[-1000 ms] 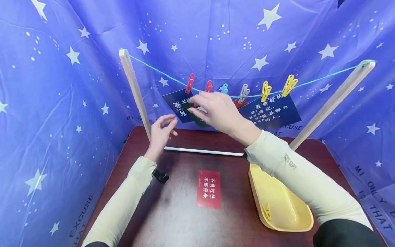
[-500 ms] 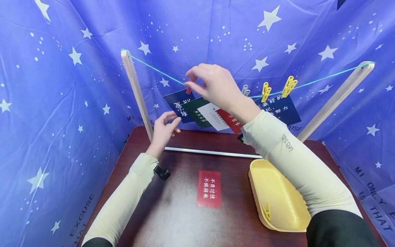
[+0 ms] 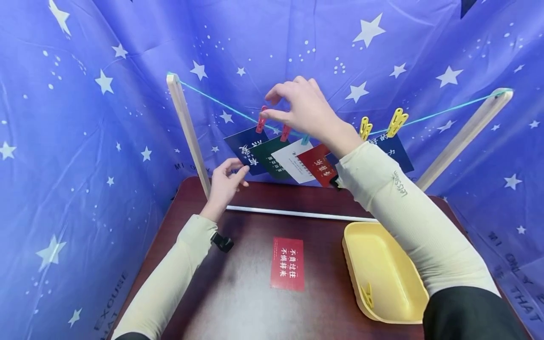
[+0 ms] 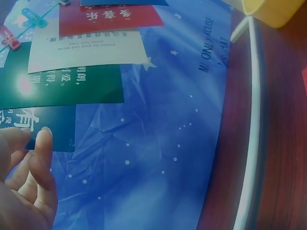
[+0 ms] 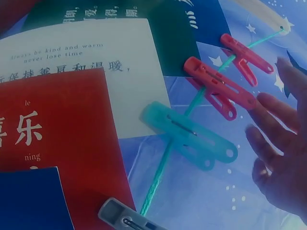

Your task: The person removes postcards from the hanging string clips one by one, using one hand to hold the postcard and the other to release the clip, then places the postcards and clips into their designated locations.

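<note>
In the right hand [image 3: 309, 107], bent fingers, apart, close by two red clothespins [image 3: 285, 132]; impossible to tell whether touching. In the left hand [image 3: 224, 186], loosely curled fingers, apart, just beside the lower edge of a blue card [image 3: 247, 151]; contact likewise unclear. Next along a green cord [image 3: 216, 100], overlapping: a green card [image 3: 270, 158], a white card [image 3: 293, 160], a red card [image 3: 316, 163] and a second blue card [image 3: 400, 156], partly behind the right sleeve [image 3: 378, 184], under two yellow clothespins [image 3: 392, 131]. Below, on the counter [image 3: 325, 269]: a flat red card [image 3: 287, 264], near a yellow tub [image 3: 397, 269] with a yellow clothespin [image 3: 367, 295] inside.
</note>
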{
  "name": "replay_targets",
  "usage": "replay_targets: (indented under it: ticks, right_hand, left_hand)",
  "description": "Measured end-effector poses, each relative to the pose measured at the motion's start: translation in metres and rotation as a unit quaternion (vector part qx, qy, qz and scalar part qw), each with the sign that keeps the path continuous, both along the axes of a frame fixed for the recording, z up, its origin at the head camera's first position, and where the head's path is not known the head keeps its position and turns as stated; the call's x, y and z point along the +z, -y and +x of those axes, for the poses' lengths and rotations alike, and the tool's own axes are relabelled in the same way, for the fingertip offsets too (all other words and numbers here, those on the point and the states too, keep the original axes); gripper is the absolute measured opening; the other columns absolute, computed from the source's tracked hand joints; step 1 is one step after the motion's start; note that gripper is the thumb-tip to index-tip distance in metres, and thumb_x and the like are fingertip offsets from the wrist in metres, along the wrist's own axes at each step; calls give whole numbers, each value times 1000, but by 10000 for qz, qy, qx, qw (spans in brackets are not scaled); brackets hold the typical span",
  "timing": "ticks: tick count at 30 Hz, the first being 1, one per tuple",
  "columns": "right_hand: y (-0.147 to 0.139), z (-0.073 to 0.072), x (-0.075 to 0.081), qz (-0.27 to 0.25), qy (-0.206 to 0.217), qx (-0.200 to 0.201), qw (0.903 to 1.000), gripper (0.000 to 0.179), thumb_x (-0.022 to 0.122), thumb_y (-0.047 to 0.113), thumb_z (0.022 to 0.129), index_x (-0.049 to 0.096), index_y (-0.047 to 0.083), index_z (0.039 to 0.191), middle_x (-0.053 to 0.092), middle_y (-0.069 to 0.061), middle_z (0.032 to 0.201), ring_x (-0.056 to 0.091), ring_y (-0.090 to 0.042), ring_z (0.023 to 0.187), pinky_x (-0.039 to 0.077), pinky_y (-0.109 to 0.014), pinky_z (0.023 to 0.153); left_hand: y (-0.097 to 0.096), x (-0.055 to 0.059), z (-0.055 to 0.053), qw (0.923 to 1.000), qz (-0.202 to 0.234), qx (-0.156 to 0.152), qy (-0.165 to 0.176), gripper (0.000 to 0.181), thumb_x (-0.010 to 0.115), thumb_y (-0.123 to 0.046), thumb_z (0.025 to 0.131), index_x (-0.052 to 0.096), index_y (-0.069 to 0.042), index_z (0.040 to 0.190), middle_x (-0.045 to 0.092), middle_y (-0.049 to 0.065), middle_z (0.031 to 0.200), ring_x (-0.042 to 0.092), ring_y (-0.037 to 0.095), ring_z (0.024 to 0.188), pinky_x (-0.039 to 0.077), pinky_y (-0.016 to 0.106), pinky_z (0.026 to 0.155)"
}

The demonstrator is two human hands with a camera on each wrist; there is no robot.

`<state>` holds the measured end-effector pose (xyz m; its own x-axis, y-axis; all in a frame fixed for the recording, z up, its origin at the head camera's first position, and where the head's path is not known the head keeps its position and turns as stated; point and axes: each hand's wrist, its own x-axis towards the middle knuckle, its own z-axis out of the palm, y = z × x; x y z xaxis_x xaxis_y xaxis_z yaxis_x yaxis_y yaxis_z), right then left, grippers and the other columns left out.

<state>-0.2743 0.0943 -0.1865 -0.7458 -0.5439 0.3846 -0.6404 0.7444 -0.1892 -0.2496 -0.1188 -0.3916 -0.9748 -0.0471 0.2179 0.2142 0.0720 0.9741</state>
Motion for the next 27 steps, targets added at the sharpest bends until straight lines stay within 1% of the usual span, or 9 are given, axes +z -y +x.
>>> replay_targets:
  ticks: [3,6,11,17,20,23,24,25,27]
  right_hand:
    - [-1,-1,0,37,404,-86,9991,50,70,46,99,68,11,135,72,-4,130,49,-26,117,30,-45,107]
    - [-1,-1,-1,82,650,-51,9978,54,70,47,99,65,11,139,71,-5,133,48,-26,118,28,-46,109]
    - [0,-2,-3,95,808,26,9967,53,70,43,100,64,10,140,72,-6,131,49,-27,122,26,-48,113]
    - [2,-4,-5,-46,997,161,9949,48,68,36,102,63,8,140,74,-8,127,50,-29,129,23,-51,120]
    - [4,-4,-4,-188,1183,129,9927,49,69,35,102,62,7,141,73,-9,127,50,-29,131,27,-50,120]
    - [5,-4,-3,-404,1366,84,9898,49,70,33,102,62,6,141,73,-11,127,52,-29,132,32,-47,119]
    - [6,-4,-3,-468,1415,65,9888,48,70,32,102,62,6,141,73,-11,126,53,-29,131,34,-46,119]
    - [6,-5,-3,-515,1462,59,9879,47,69,31,102,63,5,140,73,-11,126,59,-29,126,35,-45,119]
    - [6,-5,-3,-619,1550,51,9860,42,68,30,103,64,6,138,73,-11,124,70,-29,108,38,-43,117]
  left_hand:
    - [0,-2,3,9999,-35,-5,-99,28,70,-11,100,65,4,123,70,23,118,66,2,56,50,23,53]
    - [-1,-3,5,9998,96,31,-155,25,71,-9,99,65,5,120,70,23,114,65,2,54,49,22,51]
    - [-2,-7,4,9992,341,66,-221,22,70,-6,99,63,7,116,70,13,101,65,3,53,45,19,49]
    - [-3,-9,4,9961,686,157,-540,17,69,4,97,63,12,111,68,1,90,62,4,50,49,17,51]
    - [-3,-10,5,9952,763,235,-563,16,69,5,97,64,13,110,69,-3,88,61,4,49,49,17,51]
    - [-2,-10,4,9943,889,283,-513,16,69,4,97,65,13,109,71,-4,85,60,5,48,45,15,48]
    - [-2,-10,4,9940,921,294,-506,16,69,4,97,65,14,109,72,-3,85,60,5,48,44,15,47]
    - [-2,-10,4,9939,940,302,-501,16,69,4,97,65,14,109,72,-3,84,60,5,48,43,15,47]
    - [-1,-11,4,9937,960,297,-495,16,69,4,97,65,14,108,73,-2,84,60,4,48,41,15,46]
